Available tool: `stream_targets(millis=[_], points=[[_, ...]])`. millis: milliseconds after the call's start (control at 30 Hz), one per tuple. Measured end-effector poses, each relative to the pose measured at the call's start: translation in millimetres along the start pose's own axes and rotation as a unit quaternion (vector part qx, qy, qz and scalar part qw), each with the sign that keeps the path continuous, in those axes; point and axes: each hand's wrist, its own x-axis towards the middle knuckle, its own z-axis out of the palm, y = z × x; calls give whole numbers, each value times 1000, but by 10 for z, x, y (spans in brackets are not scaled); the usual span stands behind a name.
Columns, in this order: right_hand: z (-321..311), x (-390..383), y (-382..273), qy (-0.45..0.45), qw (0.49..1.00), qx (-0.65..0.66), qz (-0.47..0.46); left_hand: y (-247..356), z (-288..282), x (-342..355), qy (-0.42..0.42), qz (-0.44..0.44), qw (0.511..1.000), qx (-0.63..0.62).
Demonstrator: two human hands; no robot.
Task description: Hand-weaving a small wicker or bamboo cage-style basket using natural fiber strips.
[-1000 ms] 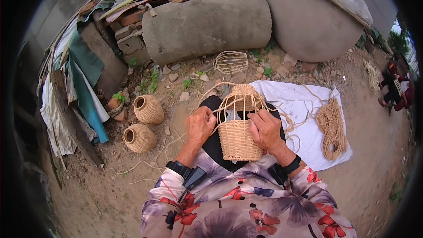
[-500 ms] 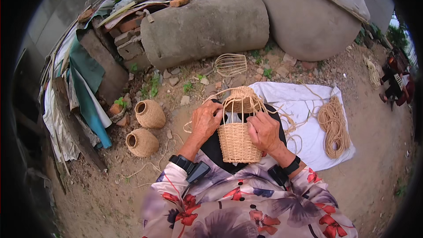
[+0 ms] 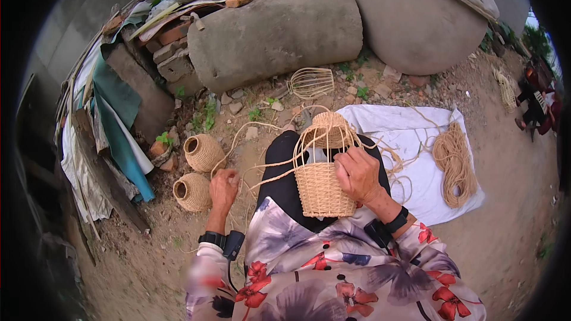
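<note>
A partly woven basket (image 3: 325,189) sits upright between my knees; its lower body is tightly woven, bare upright rods show above, and a woven neck (image 3: 329,128) tops it. My right hand (image 3: 359,173) is closed on the basket's right side, by the rods; its fingertips are partly hidden. Off to the left, my left hand (image 3: 224,189) is curled closed beside the two round woven pots, with a strand of cord (image 3: 233,142) running down to it. Other strands stretch from the basket's left side toward that hand.
Two round woven pots (image 3: 204,153) lie on the dirt at left. A white sheet (image 3: 410,193) on the right bears a coil of cord (image 3: 453,166). A bare basket frame (image 3: 311,83) lies ahead, before a concrete cylinder (image 3: 276,35). Bricks and boards (image 3: 107,154) are piled at left.
My left hand has left the basket's rods and swung left and down to the woven pots, drawing cord outward. My right hand stays on the basket.
</note>
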Motion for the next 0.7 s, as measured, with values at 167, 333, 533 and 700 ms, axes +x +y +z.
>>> stream_targets(millis=[167,333,533,700], points=[[6,12,-34,-7,1000,2,0,1762,-412,355,-52,143,957,-246],[21,18,-32,-4,1000,0,-2,1819,-266,315,-28,104,975,-197],[-24,18,-29,-2,1000,5,-2,-425,-186,-155,-45,-211,967,137],[2,19,-31,3,1000,6,1,-817,-179,-432,-130,-166,933,292]])
